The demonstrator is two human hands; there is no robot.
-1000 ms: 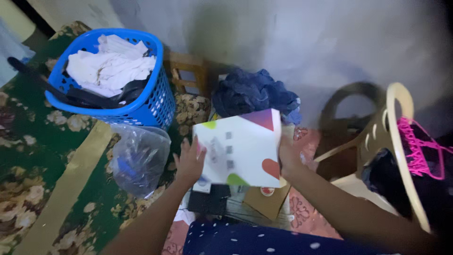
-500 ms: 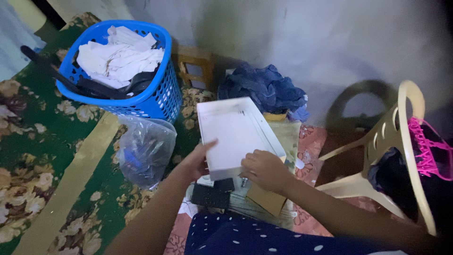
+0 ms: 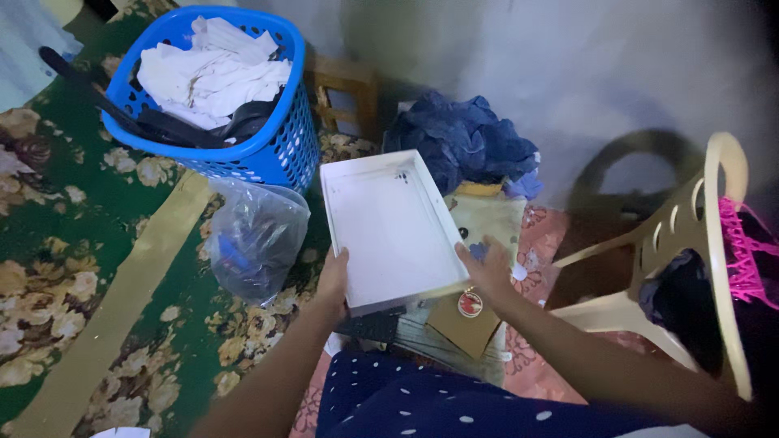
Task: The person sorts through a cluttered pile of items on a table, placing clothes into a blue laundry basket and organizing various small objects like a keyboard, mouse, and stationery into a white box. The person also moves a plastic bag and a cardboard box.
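Held over the lap: a shallow white box lid (image 3: 389, 227), open side up, plain inside, with a small dark smudge near its far edge. Gripped at the near left corner by the left hand (image 3: 333, 280), thumb on the rim, fingers underneath. Steadied along the near right edge by the right hand (image 3: 487, 272), fingers curled against the wall of the lid. Tilted slightly, far edge higher.

Beneath the lid, on the floor: a brown cardboard piece (image 3: 462, 320) bearing a small round red-and-white sticker (image 3: 469, 304), just under the right hand; beside it a dark flat object (image 3: 369, 324), too dim to identify; farther back a pale printed package (image 3: 487, 219), partly hidden.

Left of the lid, on the green floral carpet (image 3: 73, 243): a clear plastic bag (image 3: 251, 239), crumpled, with something blue inside. Behind the bag: a blue laundry basket (image 3: 276, 154) filled with white cloth (image 3: 211, 73). Against the wall: a heap of dark blue fabric (image 3: 466, 146). At the right edge: a cream plastic chair (image 3: 698, 243) with a pink hanger (image 3: 746, 259).
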